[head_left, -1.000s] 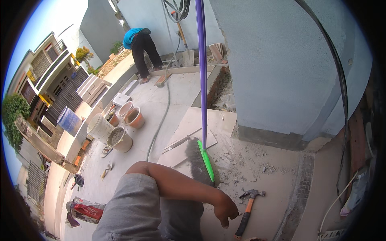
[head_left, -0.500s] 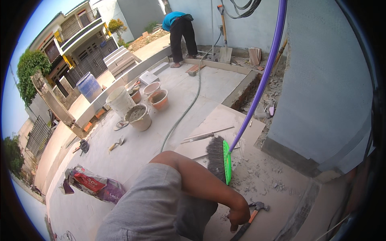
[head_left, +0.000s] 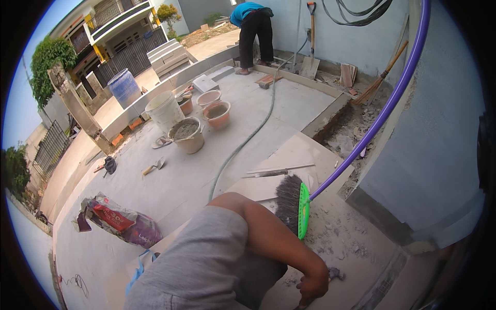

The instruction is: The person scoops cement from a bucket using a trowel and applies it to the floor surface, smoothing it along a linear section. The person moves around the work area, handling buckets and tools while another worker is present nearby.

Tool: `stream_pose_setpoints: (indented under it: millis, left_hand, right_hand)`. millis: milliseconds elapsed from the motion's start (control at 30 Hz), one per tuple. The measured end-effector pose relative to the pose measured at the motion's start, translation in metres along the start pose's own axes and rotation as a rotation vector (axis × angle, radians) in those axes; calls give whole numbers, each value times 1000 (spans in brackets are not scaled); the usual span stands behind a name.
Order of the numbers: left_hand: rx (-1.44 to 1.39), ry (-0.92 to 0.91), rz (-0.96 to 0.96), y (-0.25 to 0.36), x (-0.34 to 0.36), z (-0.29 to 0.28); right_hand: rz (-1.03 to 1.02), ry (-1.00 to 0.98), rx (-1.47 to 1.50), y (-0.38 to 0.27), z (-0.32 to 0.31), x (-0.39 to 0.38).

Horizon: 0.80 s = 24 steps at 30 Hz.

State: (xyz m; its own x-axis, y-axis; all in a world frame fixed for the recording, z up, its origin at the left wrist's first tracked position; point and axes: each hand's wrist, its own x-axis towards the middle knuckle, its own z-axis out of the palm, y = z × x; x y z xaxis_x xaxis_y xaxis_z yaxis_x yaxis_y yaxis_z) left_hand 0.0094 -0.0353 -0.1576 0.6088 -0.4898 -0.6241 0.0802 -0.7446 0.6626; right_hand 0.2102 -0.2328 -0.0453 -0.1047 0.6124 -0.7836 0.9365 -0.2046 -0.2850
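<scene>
—If the broom [head_left: 304,213] is the landmark, where's the left hand [head_left: 314,284]?
—Below it, the only hand in view, fingers apparently clamped around the hammer [head_left: 337,274] by its handle.
—Which way does the hammer point?
—Its long axis slants from below the broom rightward, up to its head.

Pale blue-grey plastered wall [head_left: 429,170] stands at the right, with a darker bare cement band [head_left: 380,214] along its foot. Another light blue wall [head_left: 336,44] closes the back. The wide, light grey, smooth floor [head_left: 181,186] is bordered by a low grey wall [head_left: 178,79]. Beyond it, at the left, are a two-storey house [head_left: 82,37] with a dark slatted gate [head_left: 135,53], a green leafy tree [head_left: 49,72] and blue sky [head_left: 26,44], all in bright daylight.
</scene>
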Motion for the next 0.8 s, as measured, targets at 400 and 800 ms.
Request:
stream_pose_setpoints:
  millis: [400, 800]
  left_hand:
    - [-42, 72, -180, 37, -67, -38]
    - [-123, 77, -229, 39, -77, -38]
  right_hand:
    - [-252, 164, -458, -88, -120, 15]
    - [-214, -171, -374, -108, -51, 116]
